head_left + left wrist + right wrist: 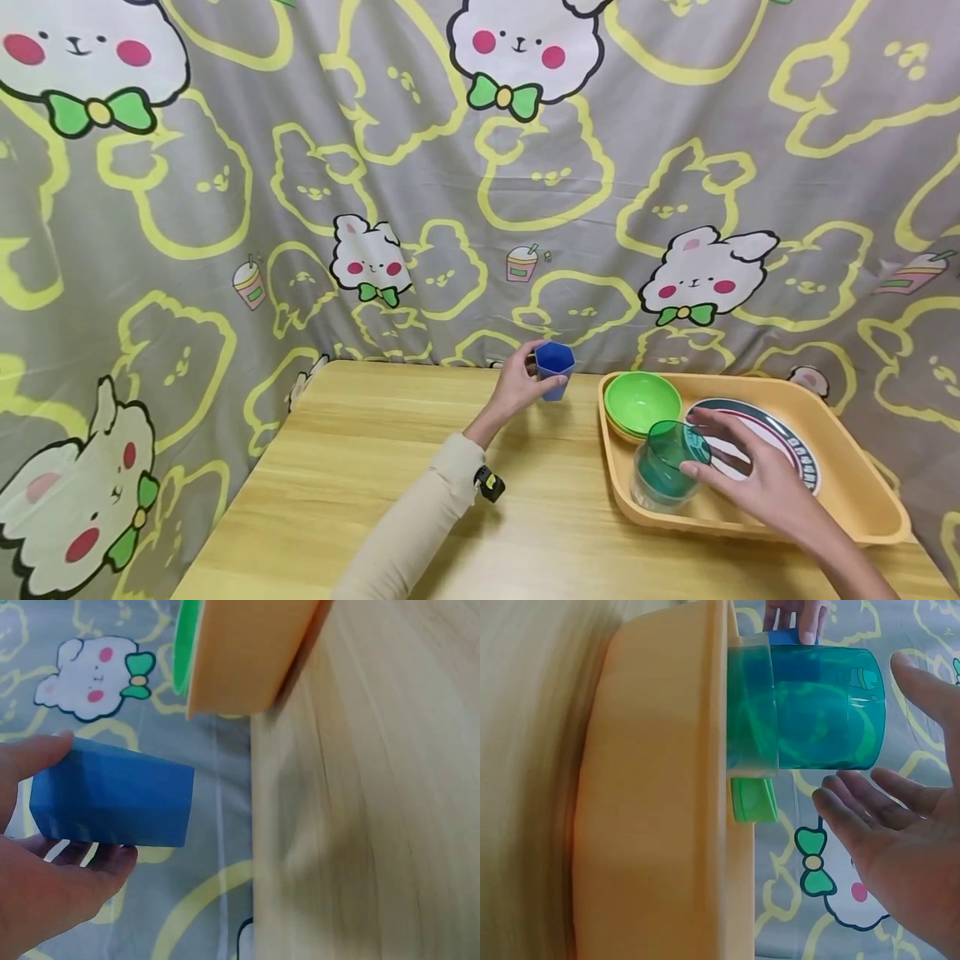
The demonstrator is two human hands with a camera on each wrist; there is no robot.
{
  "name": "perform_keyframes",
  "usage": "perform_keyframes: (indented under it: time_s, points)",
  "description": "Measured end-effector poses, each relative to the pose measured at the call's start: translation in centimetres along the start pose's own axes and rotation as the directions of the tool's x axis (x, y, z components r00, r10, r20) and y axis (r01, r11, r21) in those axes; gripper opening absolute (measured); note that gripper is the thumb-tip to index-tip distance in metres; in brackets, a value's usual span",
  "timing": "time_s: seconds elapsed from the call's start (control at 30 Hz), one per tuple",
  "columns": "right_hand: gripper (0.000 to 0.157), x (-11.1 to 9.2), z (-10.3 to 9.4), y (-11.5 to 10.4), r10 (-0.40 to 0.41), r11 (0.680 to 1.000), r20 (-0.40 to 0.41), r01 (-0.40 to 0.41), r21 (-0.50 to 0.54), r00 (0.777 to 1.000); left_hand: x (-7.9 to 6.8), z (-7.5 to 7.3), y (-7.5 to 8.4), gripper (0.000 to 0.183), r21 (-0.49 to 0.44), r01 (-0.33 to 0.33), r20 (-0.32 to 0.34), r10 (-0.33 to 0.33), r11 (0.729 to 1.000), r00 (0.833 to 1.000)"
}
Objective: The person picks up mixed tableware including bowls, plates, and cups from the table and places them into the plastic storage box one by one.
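My left hand (525, 379) grips a blue hexagonal cup (555, 371) between thumb and fingers. In the left wrist view the cup (112, 795) shows its flat sides, held above the table top. My right hand (757, 471) is spread beside a see-through teal cup (663, 458). In the right wrist view a gap shows between the fingers (855, 806) and the teal cup (829, 712). This cup sits nested in a clear cup (652, 500) in the front left corner of an orange tray (862, 533).
Green bowls (645, 400) are stacked in the tray's back left corner. A white plate (795, 442) with a dark patterned rim lies to their right. The wooden table (337, 467) runs back to a grey curtain (450, 192) printed with rabbits.
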State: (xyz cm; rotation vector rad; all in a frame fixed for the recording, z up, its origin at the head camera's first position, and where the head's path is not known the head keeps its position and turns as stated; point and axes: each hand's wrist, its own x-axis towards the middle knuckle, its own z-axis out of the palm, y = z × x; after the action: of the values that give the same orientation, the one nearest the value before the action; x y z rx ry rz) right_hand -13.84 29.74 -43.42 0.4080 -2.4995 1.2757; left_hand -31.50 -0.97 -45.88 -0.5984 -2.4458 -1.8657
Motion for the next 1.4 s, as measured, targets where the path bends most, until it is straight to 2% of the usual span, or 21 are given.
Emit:
perform_keyframes:
  time_s: [0.37,0.57,0.77,0.93,1.13,1.3,1.4]
  points:
    - [0.072,1.6,-0.2,-0.9,-0.037,0.999,-0.034,0.036,-0.031,0.999,-1.4,-1.0,1.4,0.067,0.081,-0.052,0.095,0.044,0.995,0.995]
    - [0.073,2.1,0.3,-1.0,-0.045,0.999,-0.039,0.045,-0.019,0.998,-2.5,-1.5,2.3,0.064,0.044,-0.070,0.125,0.064,0.997,0.990]
    - [0.073,2.7,0.7,-1.6,-0.089,0.996,-0.042,0.089,-0.004,0.995,-3.9,-1.9,3.2,0.065,-0.004,-0.075,0.172,0.075,0.997,0.982]
    - [0.074,3.2,1.1,-2.2,-0.099,0.995,-0.047,0.099,0.003,0.994,-5.0,-1.9,3.7,0.066,-0.003,-0.085,0.183,0.084,0.996,0.979]
    - [0.076,3.5,1.7,-2.9,-0.112,0.993,-0.041,0.113,0.030,0.993,-5.9,-2.0,4.2,0.066,-0.017,-0.119,0.218,0.119,0.993,0.969]
    - [0.074,4.0,2.5,-3.9,-0.103,0.992,-0.013,0.104,0.068,0.995,-6.7,-2.0,4.6,0.071,-0.090,-0.110,0.237,0.129,0.990,0.963]
    - [0.075,4.3,3.1,-4.4,-0.109,0.991,0.002,0.109,0.081,0.994,-7.1,-2.0,4.7,0.069,-0.156,-0.090,0.229,0.125,0.984,0.965]
